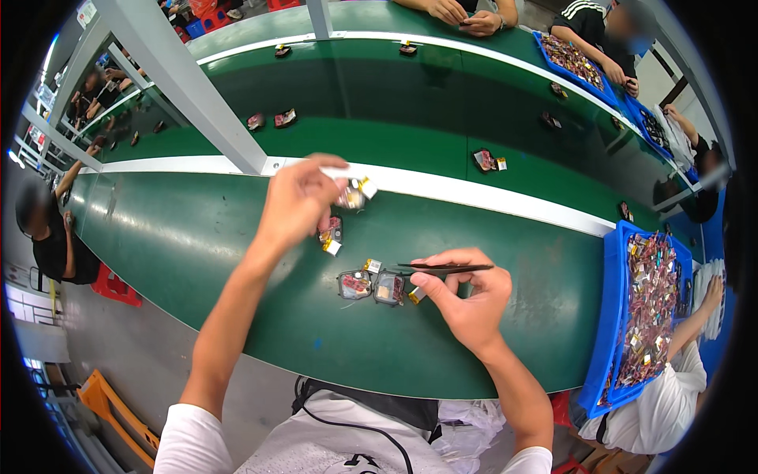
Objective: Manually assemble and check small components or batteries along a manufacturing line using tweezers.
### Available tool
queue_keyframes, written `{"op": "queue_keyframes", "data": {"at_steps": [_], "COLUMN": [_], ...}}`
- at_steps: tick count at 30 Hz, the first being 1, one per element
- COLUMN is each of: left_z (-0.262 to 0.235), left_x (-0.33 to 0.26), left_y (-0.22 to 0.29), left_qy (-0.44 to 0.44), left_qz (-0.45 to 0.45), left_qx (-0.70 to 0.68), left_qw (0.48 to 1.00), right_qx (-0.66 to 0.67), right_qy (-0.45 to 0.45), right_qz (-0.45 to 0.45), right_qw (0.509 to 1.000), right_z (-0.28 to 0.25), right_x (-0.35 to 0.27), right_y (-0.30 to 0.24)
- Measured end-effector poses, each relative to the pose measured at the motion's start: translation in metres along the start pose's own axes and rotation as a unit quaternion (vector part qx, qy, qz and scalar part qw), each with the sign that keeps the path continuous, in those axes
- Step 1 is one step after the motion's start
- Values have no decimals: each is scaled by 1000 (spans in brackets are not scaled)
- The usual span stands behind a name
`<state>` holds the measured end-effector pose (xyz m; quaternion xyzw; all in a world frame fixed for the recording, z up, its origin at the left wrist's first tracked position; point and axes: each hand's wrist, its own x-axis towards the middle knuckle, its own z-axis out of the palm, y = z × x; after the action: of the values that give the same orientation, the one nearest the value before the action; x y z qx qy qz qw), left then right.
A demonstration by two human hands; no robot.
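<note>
My left hand [298, 199], slightly blurred, is closed on a small electronic unit [352, 197] with a pale yellow-edged pouch cell, near the white rail. A second dark-cased unit [331, 231] is just below its fingers; whether they touch it I cannot tell. My right hand [471, 299] grips black tweezers [450, 268], their tips pointing left. Under the tips sits an open clear-and-dark casing [389, 289], its cell [417, 295] partly beside my right fingers. Touching its left side is another open casing [354, 285] with wires inside and a cell [372, 266] above.
Beyond the white rail [474, 199], a green conveyor belt [371, 142] carries several scattered units. A grey post [185, 79] rises at left. A blue bin [606, 316] full of wired parts stands on the right. Other people work around the line.
</note>
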<state>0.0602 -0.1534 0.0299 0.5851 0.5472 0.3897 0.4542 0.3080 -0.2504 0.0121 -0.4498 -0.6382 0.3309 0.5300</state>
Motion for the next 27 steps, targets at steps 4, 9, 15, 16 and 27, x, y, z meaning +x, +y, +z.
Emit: {"op": "queue_keyframes", "data": {"at_steps": [4,9,15,16,27], "left_z": [28,50,62,63,64], "left_x": [-40,-49,-60,-60,-63], "left_y": [-3,-11,-19,-19,-18], "left_qy": [-30,-28,-43,-45,-27], "left_qz": [-40,-26,46,44,66], "left_qx": [-115,-147,-144,-146,-102], "left_qw": [992,988,988,987,992], "right_qx": [139,120,67,65,-7], "right_qy": [22,35,64,65,76], "right_qz": [113,128,91,93,60], "right_qw": [984,984,992,991,995], "right_z": [2,1,5,5,8], "right_x": [-2,-3,-3,-3,-5], "right_y": [-3,-4,0,1,6]}}
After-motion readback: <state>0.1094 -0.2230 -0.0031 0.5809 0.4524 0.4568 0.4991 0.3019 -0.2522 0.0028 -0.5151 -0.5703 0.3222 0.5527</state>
